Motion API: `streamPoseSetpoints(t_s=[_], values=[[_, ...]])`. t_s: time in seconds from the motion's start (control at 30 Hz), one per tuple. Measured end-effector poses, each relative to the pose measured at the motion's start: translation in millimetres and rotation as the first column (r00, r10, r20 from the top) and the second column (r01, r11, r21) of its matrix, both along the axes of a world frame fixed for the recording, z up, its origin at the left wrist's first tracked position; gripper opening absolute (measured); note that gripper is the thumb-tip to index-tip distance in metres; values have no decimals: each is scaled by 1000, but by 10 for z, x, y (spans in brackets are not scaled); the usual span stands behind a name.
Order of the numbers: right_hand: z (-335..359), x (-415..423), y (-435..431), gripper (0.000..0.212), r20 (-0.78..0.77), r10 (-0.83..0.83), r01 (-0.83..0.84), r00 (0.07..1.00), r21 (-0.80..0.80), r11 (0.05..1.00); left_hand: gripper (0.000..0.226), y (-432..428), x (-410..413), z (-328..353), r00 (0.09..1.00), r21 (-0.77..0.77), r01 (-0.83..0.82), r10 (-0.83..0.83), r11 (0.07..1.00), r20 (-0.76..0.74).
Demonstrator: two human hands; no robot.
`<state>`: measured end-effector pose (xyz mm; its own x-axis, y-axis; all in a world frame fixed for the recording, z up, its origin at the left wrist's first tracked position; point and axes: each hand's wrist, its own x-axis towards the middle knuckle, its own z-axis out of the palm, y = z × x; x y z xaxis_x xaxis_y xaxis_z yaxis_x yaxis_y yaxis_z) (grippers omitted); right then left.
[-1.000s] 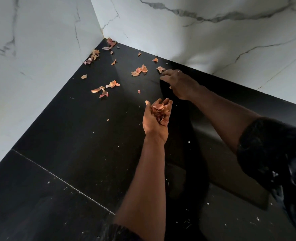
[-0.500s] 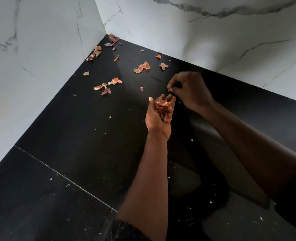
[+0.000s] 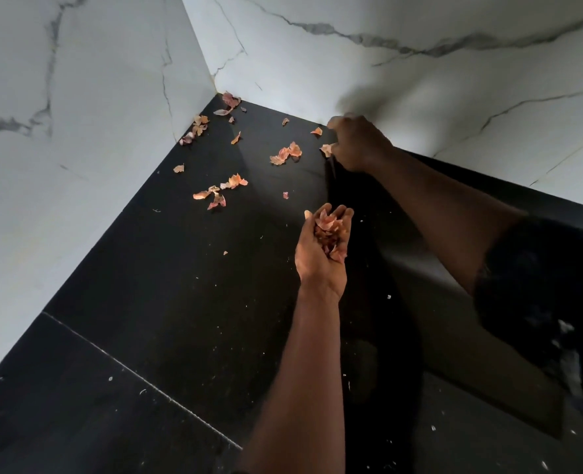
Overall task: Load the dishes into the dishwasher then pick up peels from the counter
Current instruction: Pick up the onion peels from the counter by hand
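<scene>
Dry orange-pink peels lie scattered on the black counter (image 3: 167, 275), towards its back corner. My left hand (image 3: 317, 265) is palm up over the counter's middle, its fingers cupped round a heap of collected peels (image 3: 329, 232). My right hand (image 3: 356, 142) reaches to the back wall, fingers curled down and blurred. Its fingertips are at a single peel (image 3: 326, 149); whether they pinch it is unclear. A pair of peels (image 3: 286, 154) lies just left of that, and a cluster of peels (image 3: 220, 192) lies further left.
White marble walls (image 3: 78, 138) meet at the back corner, where more peels (image 3: 230, 100) are piled. Small peels (image 3: 198, 126) line the left wall. A seam (image 3: 139, 374) crosses the counter near me. White crumbs dot the surface.
My right hand has left the spot above my cupped left hand and gone back out to the peel by the rear wall. My left hand has stayed in place with its heap.
</scene>
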<state>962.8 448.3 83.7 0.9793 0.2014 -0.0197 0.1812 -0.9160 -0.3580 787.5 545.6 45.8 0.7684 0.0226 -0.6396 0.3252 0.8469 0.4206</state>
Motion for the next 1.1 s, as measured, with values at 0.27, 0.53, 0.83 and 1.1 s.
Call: streamPoseSetpoints(t_s=[0.27, 0.53, 0.83, 1.1], values=[[-254, 438, 162, 50, -150, 205, -235, 967, -229, 944, 38, -15, -6, 12, 1000, -1, 10, -10, 1000, 5], [-398, -57, -148, 16, 171, 204, -176, 964, -168, 970, 40, -38, 20, 13, 1000, 7, 4, -4, 1000, 7], [-59, -694, -196, 15, 150, -40, -4, 988, 283, 959, 42, -8, -6, 30, 999, -14, 18, -17, 1000, 31], [318, -1503, 79, 19, 74, 387, -391, 919, 47, 919, 40, 58, -62, 28, 997, -27, -63, 61, 998, -52]])
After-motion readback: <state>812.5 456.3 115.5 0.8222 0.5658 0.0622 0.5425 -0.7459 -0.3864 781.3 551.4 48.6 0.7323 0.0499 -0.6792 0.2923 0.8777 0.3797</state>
